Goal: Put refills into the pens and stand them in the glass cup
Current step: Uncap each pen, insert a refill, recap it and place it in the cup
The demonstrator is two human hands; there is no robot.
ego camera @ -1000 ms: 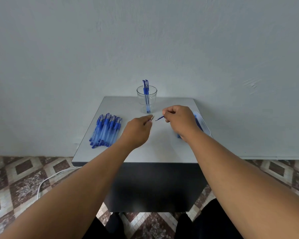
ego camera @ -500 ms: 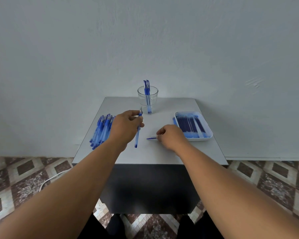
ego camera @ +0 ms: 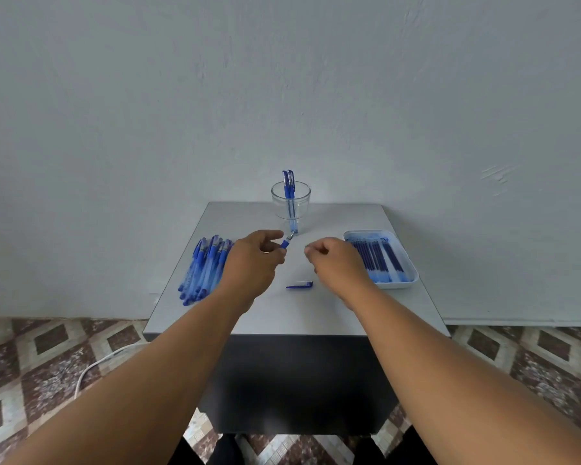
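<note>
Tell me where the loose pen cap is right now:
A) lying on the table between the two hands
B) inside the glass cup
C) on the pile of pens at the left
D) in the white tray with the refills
A: the pen cap lies flat on the table, below and between the left hand and right hand, apart from the glass cup, white tray and pile of pens.

— Any lettering, labels or numbers readable anywhere?
— None legible: faint print on the pens [ego camera: 206,268] left of the left hand [ego camera: 254,263], too small to read
— And on the tray [ego camera: 411,283] right of the right hand [ego camera: 336,263]?
— Blank rim, nothing printed; same for the glass cup [ego camera: 291,199] beyond both hands
</note>
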